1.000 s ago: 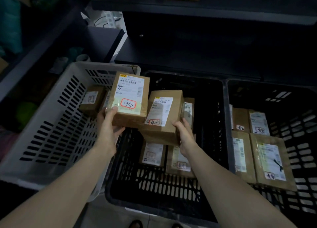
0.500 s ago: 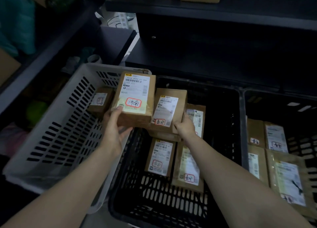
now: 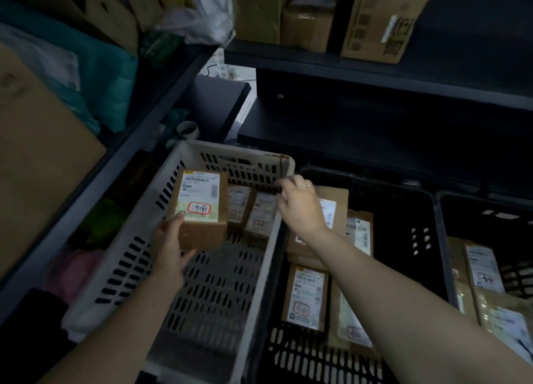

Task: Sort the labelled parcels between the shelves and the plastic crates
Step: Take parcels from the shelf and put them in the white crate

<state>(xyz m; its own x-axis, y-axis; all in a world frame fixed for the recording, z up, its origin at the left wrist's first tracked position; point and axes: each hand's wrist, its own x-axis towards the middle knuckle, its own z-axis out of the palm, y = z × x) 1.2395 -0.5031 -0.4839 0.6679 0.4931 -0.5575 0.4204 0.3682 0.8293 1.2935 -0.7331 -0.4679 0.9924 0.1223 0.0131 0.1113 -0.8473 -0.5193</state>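
My left hand [image 3: 170, 239] grips a brown parcel [image 3: 199, 201] by its lower left corner and holds it inside the white crate [image 3: 129, 239]. Its white label carries red-circled handwriting. Two more labelled parcels [image 3: 251, 210] lie at the back of that crate. My right hand [image 3: 300, 204] hovers with fingers apart over the white crate's right rim and holds nothing. Just under it, a second brown parcel [image 3: 337, 210] rests on others in the middle black crate [image 3: 403, 210]. Two parcels [image 3: 305, 295] lie flat lower in that crate.
A further black crate [image 3: 490, 210] at the right holds several labelled parcels [image 3: 481, 268]. A dark shelf [image 3: 375, 74] above the crates carries cardboard boxes [image 3: 380, 22]. The left shelf holds a large carton [image 3: 34, 152], a teal bag [image 3: 109, 80] and a tape roll [image 3: 187, 129].
My right hand let go of its parcel in the middle black crate and moved left toward the white crate. My left hand carried its parcel left into the white crate. The view tilted up.
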